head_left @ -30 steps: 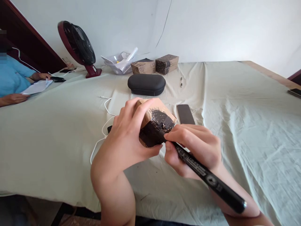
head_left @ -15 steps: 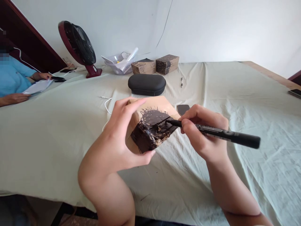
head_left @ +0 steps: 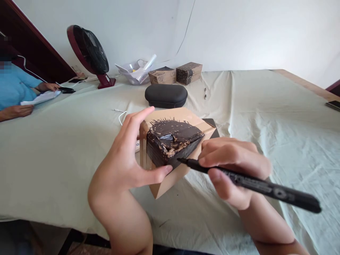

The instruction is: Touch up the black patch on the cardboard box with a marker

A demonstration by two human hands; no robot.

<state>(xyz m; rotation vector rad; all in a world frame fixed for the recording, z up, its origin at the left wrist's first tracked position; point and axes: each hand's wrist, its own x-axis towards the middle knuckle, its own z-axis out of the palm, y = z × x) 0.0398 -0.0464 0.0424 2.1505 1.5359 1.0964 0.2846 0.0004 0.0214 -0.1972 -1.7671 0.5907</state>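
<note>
A brown cardboard box [head_left: 190,115] is held up over the cloth, tilted with one corner toward me. Black ink covers that corner across several faces, with bare brown patches along the worn edges. My left hand [head_left: 130,152] grips the box from the left, thumb at the lower front and fingers along the upper left side. In my right hand [head_left: 233,166] is a black marker [head_left: 268,187]. Its tip touches or nearly touches the inked front face, just below the worn edge. Part of a dark flat object [head_left: 212,124] shows behind the box.
A black zip case [head_left: 166,95] lies behind the box. Farther back are two patterned cardboard boxes [head_left: 189,73], a plastic basket [head_left: 135,72] and a fan [head_left: 90,53]. A pen [head_left: 205,93] and a phone [head_left: 333,105] lie to the right. Someone in blue [head_left: 18,83] holds papers at left.
The box has been turned and tilted, so more of its lower front face shows. My right hand has moved down, bringing the marker tip from the top face to the front face.
</note>
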